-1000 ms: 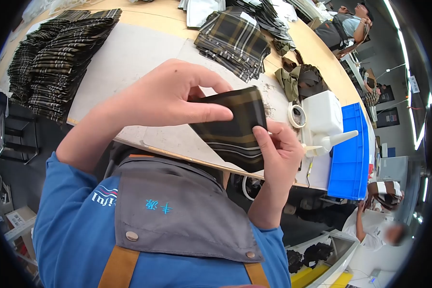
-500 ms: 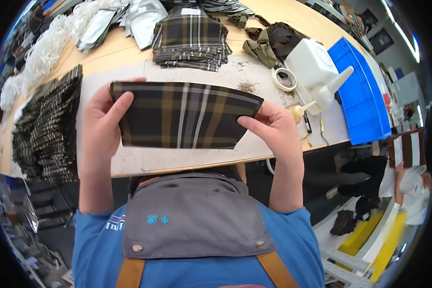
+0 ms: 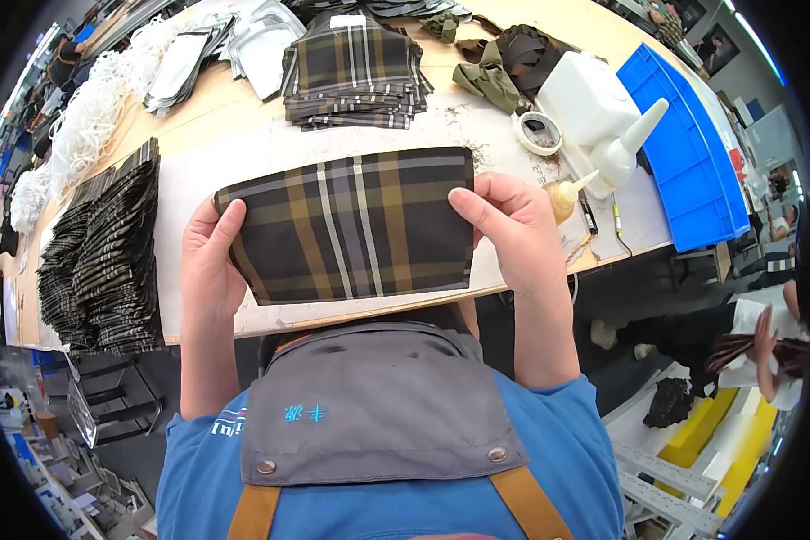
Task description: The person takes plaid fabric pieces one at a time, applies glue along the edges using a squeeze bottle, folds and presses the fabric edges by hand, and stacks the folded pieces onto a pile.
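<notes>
Holds a plaid panel (image 3: 351, 229) spread wide at the centre of the frame, above the near edge of a table (image 3: 553, 22). Pinches its left end with the left hand (image 3: 211, 268) and its right end with the right hand (image 3: 517, 229) — thumbs on the front, fingers tucked behind, closed on the panel from both sides. At upper centre, a plaid stack (image 3: 351, 67); at left — a plaid pile (image 3: 108, 256), edges packed close. At upper right, a roll of tape (image 3: 544, 151), a white jug (image 3: 580, 94) and a blue bin (image 3: 688, 166).
</notes>
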The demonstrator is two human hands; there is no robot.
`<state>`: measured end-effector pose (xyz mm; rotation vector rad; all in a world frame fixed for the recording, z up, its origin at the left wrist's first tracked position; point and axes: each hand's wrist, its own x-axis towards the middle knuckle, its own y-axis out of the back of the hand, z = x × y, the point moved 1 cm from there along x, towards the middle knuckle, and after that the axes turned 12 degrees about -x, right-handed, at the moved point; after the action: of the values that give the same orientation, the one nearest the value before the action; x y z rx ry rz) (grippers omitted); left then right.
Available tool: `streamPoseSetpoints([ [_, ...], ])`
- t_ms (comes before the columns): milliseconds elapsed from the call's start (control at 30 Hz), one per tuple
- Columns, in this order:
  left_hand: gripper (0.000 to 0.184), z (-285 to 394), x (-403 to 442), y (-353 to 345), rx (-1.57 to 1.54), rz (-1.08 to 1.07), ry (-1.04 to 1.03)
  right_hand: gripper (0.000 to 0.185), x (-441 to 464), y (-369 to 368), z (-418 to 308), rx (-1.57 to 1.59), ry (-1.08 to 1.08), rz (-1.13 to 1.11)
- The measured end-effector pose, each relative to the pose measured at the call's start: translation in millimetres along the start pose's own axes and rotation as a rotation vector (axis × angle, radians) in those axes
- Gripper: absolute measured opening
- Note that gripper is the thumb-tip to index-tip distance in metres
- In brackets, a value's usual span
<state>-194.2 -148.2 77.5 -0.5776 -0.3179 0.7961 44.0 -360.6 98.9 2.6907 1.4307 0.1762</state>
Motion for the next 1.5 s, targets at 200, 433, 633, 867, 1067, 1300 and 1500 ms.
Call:
streamPoseSetpoints([
  [200, 0.02, -1.6, -3.2, 3.1, -0.024, 0.019, 0.03, 0.021, 3.3, -1.4, 2.8, 0.117, -0.05, -0.017],
  [433, 0.018, -26.0, 4.2, 38.1, 0.133, 0.11, 0.148, 0.021, 24.3, -14.9, 51.2, 0.057, -0.205, -0.062],
  [633, 0.036, -55.2, 14.8, 44.6, 1.247, 0.035, -0.239, 0.021, 38.6, -21.2, 115.4, -0.179, -0.401, -0.071],
  [867, 0.046, -95.2, 57.8, -10.1, 1.231, -0.465, -0.233, 0.024, 55.9, -12.6, 118.0, -0.227, -0.488, -0.042],
  [1067, 0.057, -142.2, 74.5, -10.9, 1.309, -0.798, -0.344, 0.02, 66.0, -7.3, 124.7, -0.215, -0.517, -0.044],
  [1300, 0.081, -147.4, 69.3, -6.5, 1.48, -0.918, -0.132, 0.015, 69.5, -14.2, 119.2, -0.299, -0.568, -0.001],
  [1500, 0.093, -150.0, 65.5, -5.8, 1.433, -0.883, -0.098, 0.015, 70.3, -16.0, 116.6, -0.306, -0.594, 0.016],
])
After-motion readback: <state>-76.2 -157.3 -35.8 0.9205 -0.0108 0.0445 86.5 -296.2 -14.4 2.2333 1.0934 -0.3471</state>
